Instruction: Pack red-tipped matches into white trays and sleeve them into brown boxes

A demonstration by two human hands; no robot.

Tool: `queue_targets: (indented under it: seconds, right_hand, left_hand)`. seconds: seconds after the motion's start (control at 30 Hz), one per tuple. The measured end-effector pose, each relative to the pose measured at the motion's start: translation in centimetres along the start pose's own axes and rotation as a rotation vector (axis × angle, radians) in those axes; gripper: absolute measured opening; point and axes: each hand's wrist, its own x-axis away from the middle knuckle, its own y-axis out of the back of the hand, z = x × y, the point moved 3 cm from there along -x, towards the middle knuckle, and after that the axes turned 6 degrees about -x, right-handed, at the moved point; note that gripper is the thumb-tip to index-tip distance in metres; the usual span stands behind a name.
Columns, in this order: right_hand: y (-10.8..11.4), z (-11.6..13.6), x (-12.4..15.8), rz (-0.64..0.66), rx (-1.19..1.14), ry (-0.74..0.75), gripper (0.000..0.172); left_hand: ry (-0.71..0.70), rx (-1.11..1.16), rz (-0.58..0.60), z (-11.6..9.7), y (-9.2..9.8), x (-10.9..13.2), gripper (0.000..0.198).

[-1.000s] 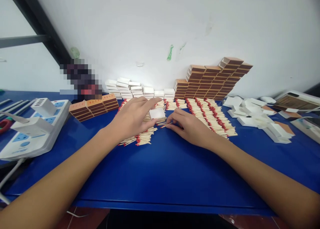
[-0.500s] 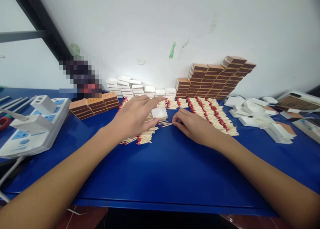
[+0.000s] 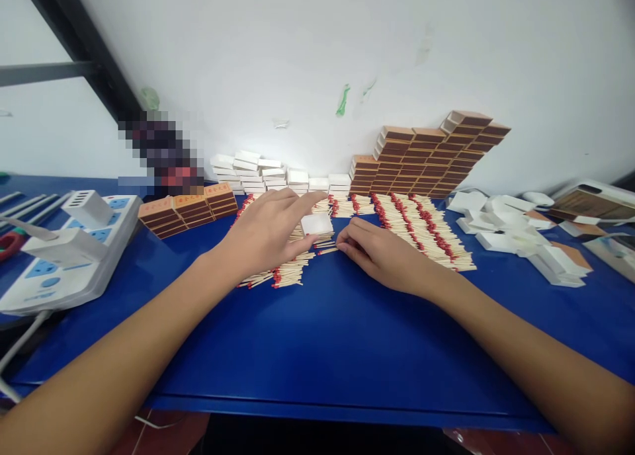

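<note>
My left hand holds a small white matchbox tray between thumb and forefinger, above a heap of red-tipped matches on the blue table. My right hand lies on the table just right of the tray, its fingers curled and pinching a few loose matches beside it. A long row of matches runs behind my right hand.
Brown matchbox sleeves are stacked against the white wall, white trays beside them. More brown boxes sit at left near a white power strip. Loose white trays lie at right.
My right hand has slid slightly left, closer to the white tray, gathering the loose matches. My left hand has stayed with the tray.
</note>
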Motion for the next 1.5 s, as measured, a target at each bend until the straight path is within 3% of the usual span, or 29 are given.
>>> queue_targets:
  seconds: [0.4,1.13,1.5]
  right_hand:
    - [0.3,-0.5,0.5,-0.043,0.066,-0.092,0.006]
    - [-0.4,0.0,0.1,-0.052,-0.089,-0.065,0.012]
    - [0.1,0.1,0.1,0.033,-0.026,-0.049,0.015]
  left_hand:
    - [0.006,-0.01,0.009,-0.1,0.1,0.0,0.056]
    - [-0.009,-0.01,-0.022,0.0,0.2,0.0,0.056]
    - [-0.006,-0.016,0.036,0.0,-0.4,0.1,0.06]
